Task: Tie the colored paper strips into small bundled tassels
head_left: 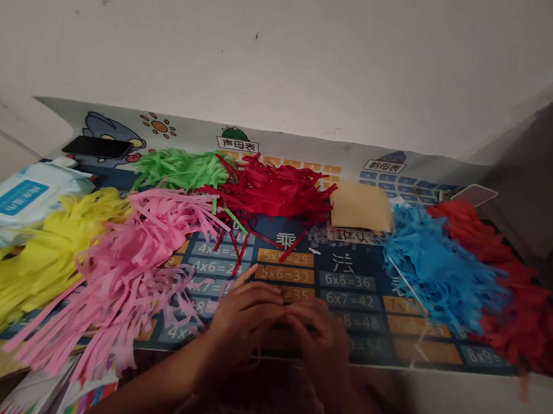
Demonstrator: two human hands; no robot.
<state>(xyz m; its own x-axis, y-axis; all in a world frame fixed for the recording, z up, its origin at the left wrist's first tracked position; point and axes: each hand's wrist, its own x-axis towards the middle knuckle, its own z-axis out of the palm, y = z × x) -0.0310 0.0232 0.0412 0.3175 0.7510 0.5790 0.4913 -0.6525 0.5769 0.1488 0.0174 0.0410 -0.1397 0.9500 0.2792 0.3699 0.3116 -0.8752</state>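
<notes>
Near the table's front edge, my left hand (247,314) and my right hand (321,338) meet at the fingertips. The thumb and fingers of each are pinched together, with one finger of the left sticking up. Whatever lies between them is too small and dim to name. Just left of my hands spreads a bunch of pink paper strips (145,267). Beyond them lies a red fringed bunch (278,191), its loose strips trailing forward. A blue fringed bunch (444,271) sits to the right, with a thin white string (409,281) hanging over its near side.
Yellow (47,253), green (184,169) and orange-red (513,296) paper bunches lie around the printed table mat (350,300). A wet-wipe pack (18,199) and a dark phone (98,147) are at left. A tan paper pad (361,206) lies at the back, below the wall.
</notes>
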